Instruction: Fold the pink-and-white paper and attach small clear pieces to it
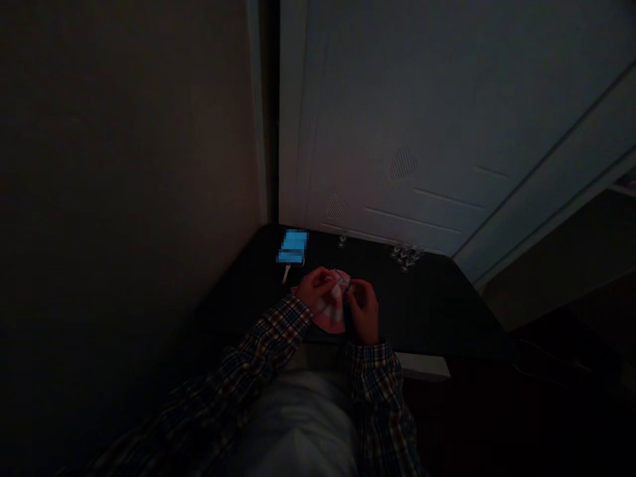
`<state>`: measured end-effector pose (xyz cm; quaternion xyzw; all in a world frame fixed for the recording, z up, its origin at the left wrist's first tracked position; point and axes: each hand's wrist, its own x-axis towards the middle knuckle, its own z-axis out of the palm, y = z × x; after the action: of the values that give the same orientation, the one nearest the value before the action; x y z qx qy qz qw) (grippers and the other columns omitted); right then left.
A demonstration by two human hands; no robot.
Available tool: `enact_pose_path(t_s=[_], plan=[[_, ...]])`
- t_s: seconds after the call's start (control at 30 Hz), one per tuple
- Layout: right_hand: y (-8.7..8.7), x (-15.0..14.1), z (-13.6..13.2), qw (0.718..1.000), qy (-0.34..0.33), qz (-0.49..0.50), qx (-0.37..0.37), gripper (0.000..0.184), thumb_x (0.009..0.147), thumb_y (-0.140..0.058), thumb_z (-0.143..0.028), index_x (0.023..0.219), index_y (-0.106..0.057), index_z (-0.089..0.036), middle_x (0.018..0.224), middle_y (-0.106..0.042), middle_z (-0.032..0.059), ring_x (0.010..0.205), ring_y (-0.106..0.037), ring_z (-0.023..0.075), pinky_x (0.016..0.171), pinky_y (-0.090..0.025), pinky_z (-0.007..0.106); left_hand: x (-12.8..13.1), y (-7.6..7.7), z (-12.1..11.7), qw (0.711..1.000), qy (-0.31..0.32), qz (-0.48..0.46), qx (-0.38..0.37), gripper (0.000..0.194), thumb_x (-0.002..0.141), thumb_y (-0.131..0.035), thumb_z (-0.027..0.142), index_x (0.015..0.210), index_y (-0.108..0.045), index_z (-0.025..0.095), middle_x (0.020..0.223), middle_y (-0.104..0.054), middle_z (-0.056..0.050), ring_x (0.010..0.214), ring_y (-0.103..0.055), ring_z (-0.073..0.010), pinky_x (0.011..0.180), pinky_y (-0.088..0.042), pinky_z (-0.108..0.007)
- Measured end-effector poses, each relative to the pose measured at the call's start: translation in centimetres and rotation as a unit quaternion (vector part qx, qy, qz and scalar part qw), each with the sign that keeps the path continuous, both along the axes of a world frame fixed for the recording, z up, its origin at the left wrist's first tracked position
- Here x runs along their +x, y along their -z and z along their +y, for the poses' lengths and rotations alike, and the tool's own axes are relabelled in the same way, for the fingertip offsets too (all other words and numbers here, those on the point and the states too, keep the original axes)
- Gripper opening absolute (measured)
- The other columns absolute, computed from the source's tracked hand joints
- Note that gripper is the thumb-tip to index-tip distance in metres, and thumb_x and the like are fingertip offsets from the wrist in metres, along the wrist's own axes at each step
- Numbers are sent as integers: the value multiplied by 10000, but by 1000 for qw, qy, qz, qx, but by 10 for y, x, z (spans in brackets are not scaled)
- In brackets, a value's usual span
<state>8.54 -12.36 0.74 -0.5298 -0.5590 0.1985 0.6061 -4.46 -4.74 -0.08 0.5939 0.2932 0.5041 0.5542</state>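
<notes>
A pink piece of cloth [332, 319] with white patches is held up over the dark table top. My left hand [315, 286] is closed on its upper left part, thumb and fingers pinching the fabric. My right hand [365, 310] is at the cloth's right edge, its fingers bent into a pinch. A small shiny piece [352, 289] shows at the right fingertips; the dim light hides its exact kind. Whether the right fingers also grip the fabric, I cannot tell.
The black table [422, 305] meets a pale panel [437, 99] behind. A lit phone [294, 246] with a white cable [285, 273] lies at the back left. Several small shiny pieces [406, 255] cluster at the back right, near another shiny piece [342, 240]. A white box-like object [424, 366] sits below the front edge.
</notes>
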Motion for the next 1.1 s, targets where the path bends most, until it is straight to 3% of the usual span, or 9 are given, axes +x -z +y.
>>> enact_pose_path(t_s=[0.27,0.7,1.1], plan=[[5,3,4,999,-28,42,-20,246,845,-396,-321,1039,-499,-209,960,-590,40,838,-575,148,688,-479,271,1,0,0,1000,9,-2,17,197,677,-618,314,781,-546,163,770,-570,-12,748,-542,-135,710,-436,-286],[10,3,5,998,-18,50,-33,238,801,-480,-326,1007,-508,-210,954,-591,37,790,-578,141,677,-473,272,0,2,1,1000,22,5,20,199,671,-624,318,763,-550,158,742,-556,-5,712,-525,-126,685,-430,-281],[11,3,6,1000,-8,4,-4,285,760,-542,-283,1030,-507,-200,1040,-520,64,879,-536,150,708,-470,268,-1,1,2,1000,15,12,21,184,672,-621,309,758,-547,164,743,-561,-6,731,-538,-134,698,-434,-289]])
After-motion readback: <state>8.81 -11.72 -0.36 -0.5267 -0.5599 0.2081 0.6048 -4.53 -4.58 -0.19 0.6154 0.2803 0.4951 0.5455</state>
